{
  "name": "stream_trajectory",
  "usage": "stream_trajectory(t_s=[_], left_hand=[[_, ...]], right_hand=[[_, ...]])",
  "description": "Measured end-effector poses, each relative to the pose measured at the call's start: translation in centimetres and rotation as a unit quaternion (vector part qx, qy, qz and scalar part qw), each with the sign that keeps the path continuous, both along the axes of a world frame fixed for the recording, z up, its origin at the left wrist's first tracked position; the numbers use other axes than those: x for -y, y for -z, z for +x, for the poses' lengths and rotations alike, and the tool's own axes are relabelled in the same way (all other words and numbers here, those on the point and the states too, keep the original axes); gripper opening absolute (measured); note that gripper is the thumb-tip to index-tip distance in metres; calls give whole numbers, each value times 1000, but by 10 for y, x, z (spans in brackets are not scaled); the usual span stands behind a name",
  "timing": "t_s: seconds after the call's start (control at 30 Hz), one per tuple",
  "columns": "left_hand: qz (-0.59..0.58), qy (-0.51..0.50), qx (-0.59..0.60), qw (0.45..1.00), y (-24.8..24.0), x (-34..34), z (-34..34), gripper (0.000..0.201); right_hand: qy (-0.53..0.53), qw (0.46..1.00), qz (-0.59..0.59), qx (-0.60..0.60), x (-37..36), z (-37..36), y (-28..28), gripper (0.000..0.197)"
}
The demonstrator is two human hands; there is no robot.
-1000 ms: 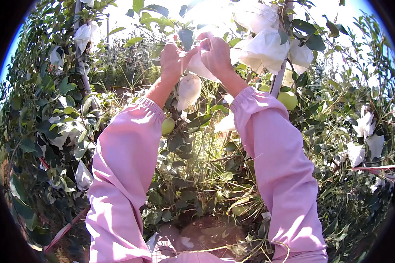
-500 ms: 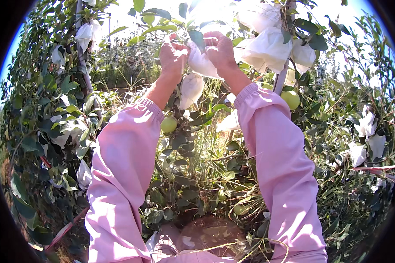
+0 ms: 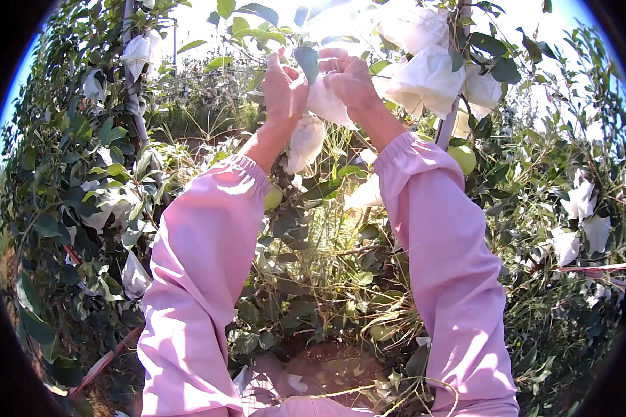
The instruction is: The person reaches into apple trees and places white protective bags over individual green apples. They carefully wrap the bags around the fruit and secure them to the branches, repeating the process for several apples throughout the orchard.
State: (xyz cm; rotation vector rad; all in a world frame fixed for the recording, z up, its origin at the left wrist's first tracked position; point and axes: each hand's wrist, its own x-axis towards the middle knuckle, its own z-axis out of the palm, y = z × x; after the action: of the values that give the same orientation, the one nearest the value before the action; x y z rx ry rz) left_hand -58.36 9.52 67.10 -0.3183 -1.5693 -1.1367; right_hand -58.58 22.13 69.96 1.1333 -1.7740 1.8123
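Both my hands are raised at the upper middle, among the leaves of a fruit tree. A white fruit bag (image 3: 329, 105) hangs between them. My right hand (image 3: 357, 82) has its fingers curled closed on the upper part of this bag. On the other side, my left hand (image 3: 285, 92) pinches at the bag's upper left edge; its fingertips are partly hidden. A green leaf (image 3: 306, 61) hangs in front of the gap between the hands. Just below is another white bag (image 3: 305, 144), rounded as if filled. A green apple (image 3: 273, 197) shows beside my left cuff.
Several white bags (image 3: 426, 80) cluster right of my hands, by a slanted grey post (image 3: 445, 131). Another green apple (image 3: 462, 159) hangs beside that post. Leafy branches with bags (image 3: 138, 55) stand on the left. Tall grass (image 3: 327, 243) grows below; bright sun glares above.
My left hand has shifted right, closer to my right hand. The bag between them has turned slightly and its upper part is more covered by my fingers.
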Motion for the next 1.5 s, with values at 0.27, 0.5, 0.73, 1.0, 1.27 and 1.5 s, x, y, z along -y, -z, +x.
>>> stream_trajectory(t_s=[0.27, 0.5, 0.73, 1.0, 1.27, 1.5], left_hand=[[162, 232, 65, 957, -3, 9, 8, 55], [126, 314, 52, 940, 6, 14, 4, 40], [39, 205, 39, 977, 6, 12, 1, 54], [202, 208, 35, 956, 4, 7, -10, 47], [-47, 124, 76, 988, 25, 25, -23, 41], [-92, 140, 167, 971, 43, 41, -15, 47]], right_hand=[[420, 825, 195, -324, 6, -6, 8, 26], [61, 998, -1, 12, -9, -31, 5, 12], [236, 960, 36, -144, -4, -33, 4, 13], [170, 972, -159, 0, -29, -30, 16, 14], [36, 999, 34, 3, -31, -20, 61, 49], [-114, 981, -7, 157, -42, -26, 84, 15]])
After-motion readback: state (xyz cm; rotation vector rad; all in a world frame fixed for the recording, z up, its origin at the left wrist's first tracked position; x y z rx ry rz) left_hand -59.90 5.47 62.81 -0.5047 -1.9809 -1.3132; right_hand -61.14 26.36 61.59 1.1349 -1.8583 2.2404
